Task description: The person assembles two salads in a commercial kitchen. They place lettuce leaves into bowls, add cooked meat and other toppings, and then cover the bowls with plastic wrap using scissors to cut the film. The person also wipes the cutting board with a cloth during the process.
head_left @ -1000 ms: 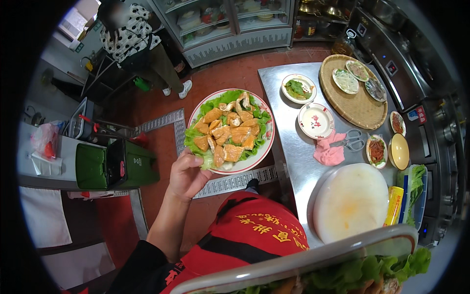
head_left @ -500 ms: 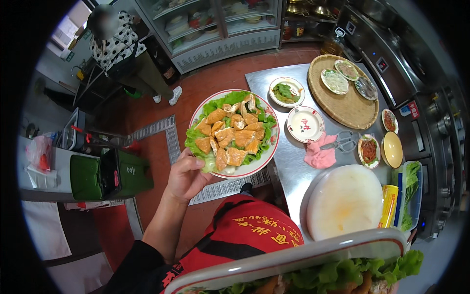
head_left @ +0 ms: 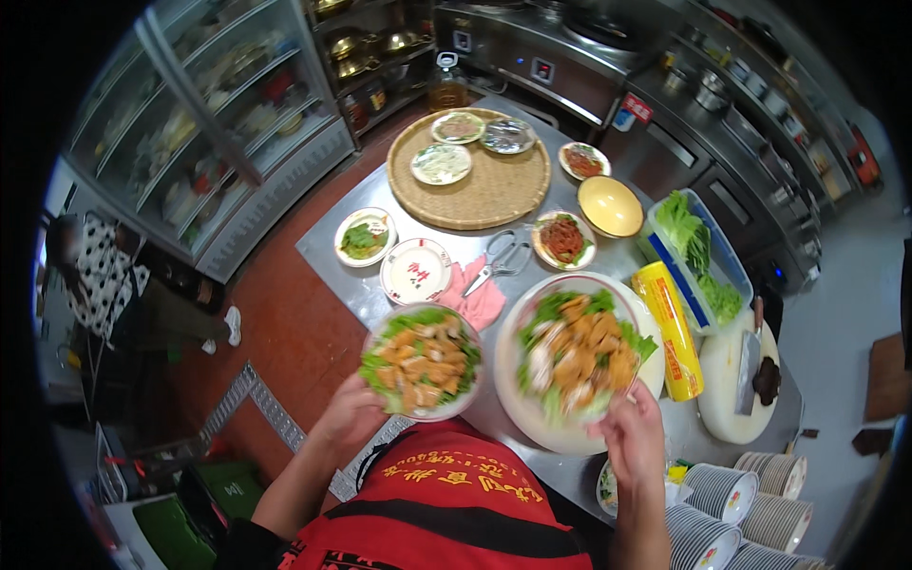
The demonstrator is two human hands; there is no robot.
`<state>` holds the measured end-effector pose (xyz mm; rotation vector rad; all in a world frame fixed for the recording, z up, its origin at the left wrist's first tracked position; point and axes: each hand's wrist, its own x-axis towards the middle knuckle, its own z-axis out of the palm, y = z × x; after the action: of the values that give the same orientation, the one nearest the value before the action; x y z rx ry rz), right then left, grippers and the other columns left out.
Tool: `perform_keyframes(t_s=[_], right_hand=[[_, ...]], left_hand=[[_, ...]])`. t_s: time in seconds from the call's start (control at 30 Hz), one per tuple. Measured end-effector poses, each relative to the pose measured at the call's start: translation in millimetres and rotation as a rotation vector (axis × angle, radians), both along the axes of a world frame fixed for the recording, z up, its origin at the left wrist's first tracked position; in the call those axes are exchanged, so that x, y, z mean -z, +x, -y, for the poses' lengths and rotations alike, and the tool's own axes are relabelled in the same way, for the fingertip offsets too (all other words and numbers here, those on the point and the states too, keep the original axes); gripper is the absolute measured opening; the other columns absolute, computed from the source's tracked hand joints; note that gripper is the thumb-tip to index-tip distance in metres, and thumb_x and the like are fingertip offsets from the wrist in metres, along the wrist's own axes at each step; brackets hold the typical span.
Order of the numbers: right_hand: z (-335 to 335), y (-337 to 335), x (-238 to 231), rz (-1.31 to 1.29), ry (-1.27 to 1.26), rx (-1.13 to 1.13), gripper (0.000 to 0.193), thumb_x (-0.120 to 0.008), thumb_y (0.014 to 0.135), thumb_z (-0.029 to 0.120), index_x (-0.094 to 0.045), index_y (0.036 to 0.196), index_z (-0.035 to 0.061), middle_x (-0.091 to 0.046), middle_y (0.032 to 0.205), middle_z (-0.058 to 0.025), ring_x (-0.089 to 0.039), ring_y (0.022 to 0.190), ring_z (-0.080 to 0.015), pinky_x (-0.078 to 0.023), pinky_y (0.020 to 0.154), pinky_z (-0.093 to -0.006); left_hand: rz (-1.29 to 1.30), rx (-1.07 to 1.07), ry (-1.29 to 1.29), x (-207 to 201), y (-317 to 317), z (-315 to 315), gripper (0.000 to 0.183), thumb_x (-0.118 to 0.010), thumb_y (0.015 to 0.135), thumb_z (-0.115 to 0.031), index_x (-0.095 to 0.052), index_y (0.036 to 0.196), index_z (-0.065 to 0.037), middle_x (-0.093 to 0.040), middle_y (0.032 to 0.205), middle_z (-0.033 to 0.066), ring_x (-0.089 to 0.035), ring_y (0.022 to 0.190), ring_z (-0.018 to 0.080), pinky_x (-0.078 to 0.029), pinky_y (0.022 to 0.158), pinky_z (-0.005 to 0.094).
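My left hand grips the near left edge of a round plate, thumb at the rim. On it, golden-brown cut fried pieces lie over green lettuce. My right hand holds the near right edge of a second plate, loaded with similar fried pieces and lettuce, slightly blurred. This plate is over a thick white round cutting board on the steel table; I cannot tell whether it touches the board. The left plate is near the table's edge, in front of my red apron.
Scissors and a pink cloth lie beyond the plates. Further off stand small dishes and a woven tray. To the right are a yellow box, a lettuce tub, a cleaver and stacked plates. A person stands far left.
My view has turned right toward the table. The right-hand plate, earlier close at the lower edge, is now over the cutting board. The left plate has come to the table's near edge.
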<state>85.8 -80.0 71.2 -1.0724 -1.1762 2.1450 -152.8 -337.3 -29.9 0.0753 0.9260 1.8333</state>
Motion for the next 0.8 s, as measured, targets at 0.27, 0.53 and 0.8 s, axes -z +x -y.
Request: perform_keyframes(t_s=[0.27,0.53,0.8], right_hand=[[-86,47,168,0.014,-0.018,0.434,0.008,-0.052,0.090,0.005,-0.052,0.099,0.0039,-0.063,0.085,-0.0087,-0.064,0.067,-0.0155,-0.055,0.061,-0.0248],[-94,35,191,0.053,-0.107,0.495,0.013,-0.053,0.092,0.009,-0.051,0.104,0.0032,-0.062,0.088,-0.0080,-0.063,0.073,-0.0157,-0.055,0.067,-0.0260],[-83,36,189,0.144,-0.222,0.580,0.017,-0.055,0.094,0.014,-0.053,0.105,0.0022,-0.064,0.087,-0.0107,-0.064,0.071,-0.0163,-0.056,0.066,-0.0269]], left_hand=[[0.065,0.576,-0.190,68,14,-118,0.052,-0.047,0.078,0.004,-0.039,0.130,0.004,-0.051,0.127,0.0141,-0.054,0.115,0.0252,-0.043,0.099,0.0419],[-0.038,0.846,-0.320,79,-10,-179,0.047,-0.047,0.085,0.003,-0.039,0.131,0.002,-0.051,0.127,0.0141,-0.054,0.115,0.0247,-0.045,0.096,0.0358],[-0.547,1.255,-0.285,53,-40,-228,0.050,-0.051,0.086,0.002,-0.038,0.135,0.000,-0.054,0.122,0.0108,-0.052,0.112,0.0204,-0.045,0.094,0.0320]])
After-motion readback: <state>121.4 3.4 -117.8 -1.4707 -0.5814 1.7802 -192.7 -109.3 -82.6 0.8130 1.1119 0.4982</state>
